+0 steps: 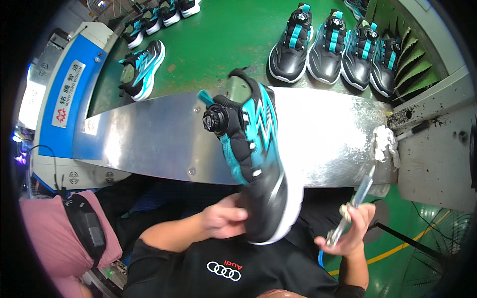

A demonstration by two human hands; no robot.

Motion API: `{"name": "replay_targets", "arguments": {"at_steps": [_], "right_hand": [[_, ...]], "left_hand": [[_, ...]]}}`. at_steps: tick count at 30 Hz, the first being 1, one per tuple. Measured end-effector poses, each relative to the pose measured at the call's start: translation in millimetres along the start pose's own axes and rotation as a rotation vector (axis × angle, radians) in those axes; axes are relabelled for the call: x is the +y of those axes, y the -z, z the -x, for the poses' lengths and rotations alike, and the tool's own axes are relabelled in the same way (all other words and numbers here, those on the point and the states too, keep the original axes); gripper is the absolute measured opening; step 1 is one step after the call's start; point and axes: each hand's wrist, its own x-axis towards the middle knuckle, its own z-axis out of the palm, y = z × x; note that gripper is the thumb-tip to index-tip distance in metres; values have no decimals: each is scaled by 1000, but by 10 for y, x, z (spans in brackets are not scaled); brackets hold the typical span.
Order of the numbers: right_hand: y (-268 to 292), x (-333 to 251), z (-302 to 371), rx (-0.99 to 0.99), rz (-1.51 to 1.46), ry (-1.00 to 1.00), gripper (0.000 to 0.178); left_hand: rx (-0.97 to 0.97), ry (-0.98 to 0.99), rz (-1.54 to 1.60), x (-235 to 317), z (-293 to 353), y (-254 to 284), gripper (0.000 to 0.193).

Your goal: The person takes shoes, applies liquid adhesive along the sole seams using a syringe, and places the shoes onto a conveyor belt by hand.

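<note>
The shoe (pixel 257 161) hangs in the air over the near edge of the ledge (pixel 154 144), its toe toward the wearer; the left hand (pixel 223 218) grips it at the toe, thumb against the upper, the other fingers hidden behind it; the right hand (pixel 354 226), just off the ledge's near side toward its right end, pinches a slim tool (pixel 364 188) between thumb and fingers, tip pointing at the ledge; with so short a hold, the shoe could swing or slip, since its heel has no support; the tool's tip might mark the upper if the hands came together carelessly, or snag the rag (pixel 383 144) on the ledge's right end; a dropped shoe could knock the four shoes (pixel 325 54) beyond the ledge; as for writing, a white label (pixel 68 94) on the blue panel (pixel 54 139) at the ledge's left end carries a red emblem and dark characters; the black shirt (pixel 278 268), on the ledge's near side, shows linked pale rings and a red word, upside down; the mark on the shoe's dial (pixel 213 120) is too small to read
</note>
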Motion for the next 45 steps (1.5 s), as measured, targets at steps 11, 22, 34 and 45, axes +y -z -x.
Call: {"name": "replay_targets", "arguments": {"at_steps": [11, 22, 34, 45], "right_hand": [[-595, 535, -650, 41, -86, -94, 77], [-557, 566, -624, 19, -71, -149, 76], [-698, 505, -655, -21, -73, -172, 74], [-694, 484, -690, -30, -65, -125, 78]], "left_hand": [[357, -546, -578, 643, 420, -14, 67], [350, -519, -868, 2493, -1067, -90, 31], [695, -399, -1333, 2667, -1067, 52, 36], [794, -1237, -358, 3318, 934, 784, 41]]}}
